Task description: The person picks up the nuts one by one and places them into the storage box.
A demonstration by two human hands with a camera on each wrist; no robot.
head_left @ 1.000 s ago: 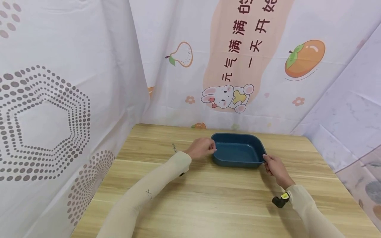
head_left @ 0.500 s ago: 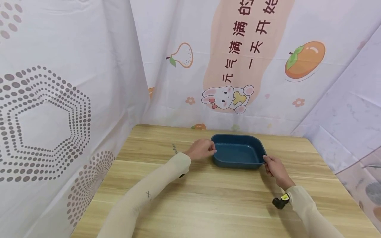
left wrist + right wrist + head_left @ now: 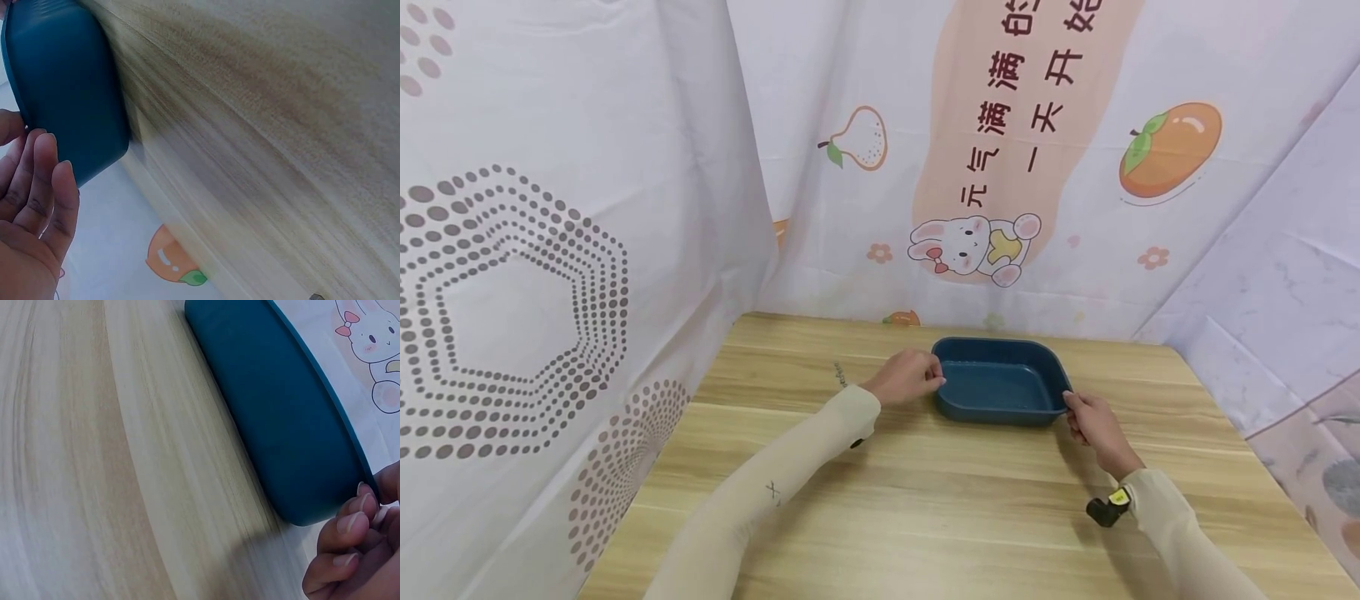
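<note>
A dark teal rectangular basin (image 3: 1000,414) with rounded corners rests on the wooden table, near its back edge. Nothing lies inside it. At its left end my left hand (image 3: 908,377) pinches the rim; the left wrist view shows the thumb over the rim and the fingers (image 3: 45,165) against the outer wall of the basin (image 3: 75,87). My right hand (image 3: 1099,429) pinches the rim at the right front corner. In the right wrist view its curled fingers (image 3: 344,531) sit below the rim, outside the basin (image 3: 275,406).
The wooden table (image 3: 880,517) spreads out in front of the basin. Small dark lettering (image 3: 839,373) marks its surface left of my left hand. A printed curtain (image 3: 820,225) hangs behind the table, and a dotted curtain (image 3: 647,208) at the left side.
</note>
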